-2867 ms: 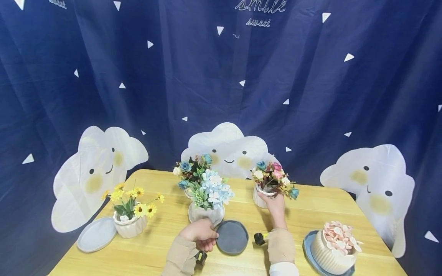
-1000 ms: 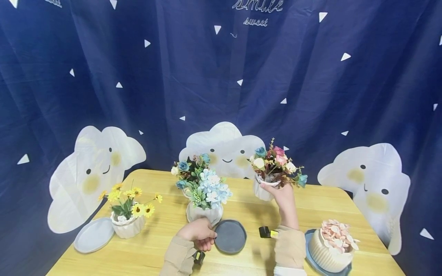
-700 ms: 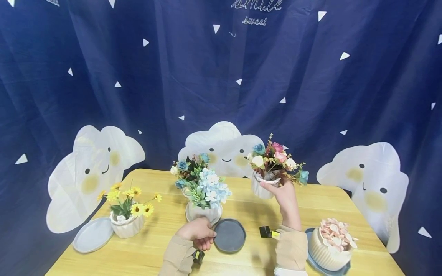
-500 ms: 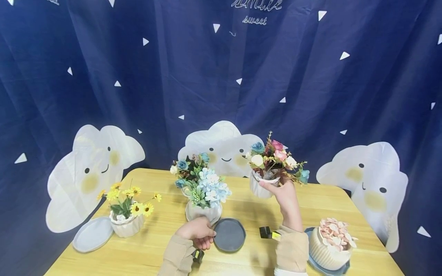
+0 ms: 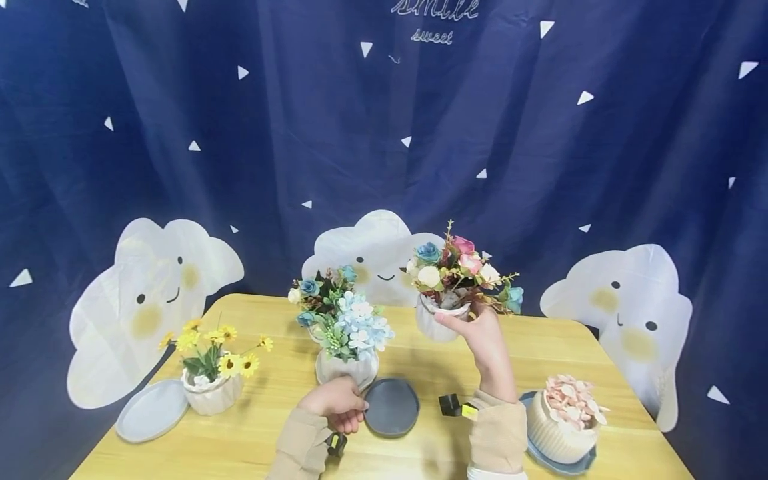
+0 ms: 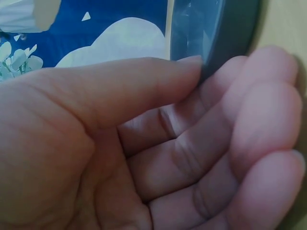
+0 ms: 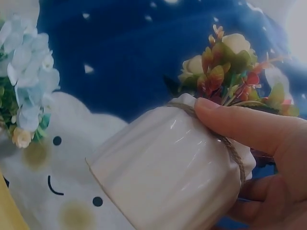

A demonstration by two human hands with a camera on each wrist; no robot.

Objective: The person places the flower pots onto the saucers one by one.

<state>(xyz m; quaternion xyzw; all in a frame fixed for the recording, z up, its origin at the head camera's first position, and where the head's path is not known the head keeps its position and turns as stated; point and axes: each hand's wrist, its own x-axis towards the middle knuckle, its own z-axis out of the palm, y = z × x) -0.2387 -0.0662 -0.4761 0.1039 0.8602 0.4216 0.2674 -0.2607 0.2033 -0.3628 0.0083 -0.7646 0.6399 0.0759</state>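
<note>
In the head view my right hand (image 5: 487,337) holds a white ribbed flowerpot (image 5: 433,324) of pink, white and blue artificial roses above the table. The right wrist view shows the thumb over the rim of this tilted pot (image 7: 168,167), where twine is tied; the other fingers are partly hidden behind it. My left hand (image 5: 336,402) pinches the left edge of a dark grey saucer (image 5: 393,408) on the table. Up close, thumb and index finger meet at the saucer's rim (image 6: 216,43). Behind that hand stands a white pot (image 5: 348,368) of pale blue flowers.
More blue and white roses (image 5: 312,293) stand behind the pale blue flowers. At left, a pot of yellow daisies (image 5: 213,393) stands beside a light grey saucer (image 5: 150,413). At right, a ribbed pot of pink petals (image 5: 561,433) sits on a blue saucer (image 5: 579,465).
My right hand has lifted the rose flowerpot off the table and brought it slightly left. The left hand keeps its pinch on the dark saucer. The head view has shifted a little.
</note>
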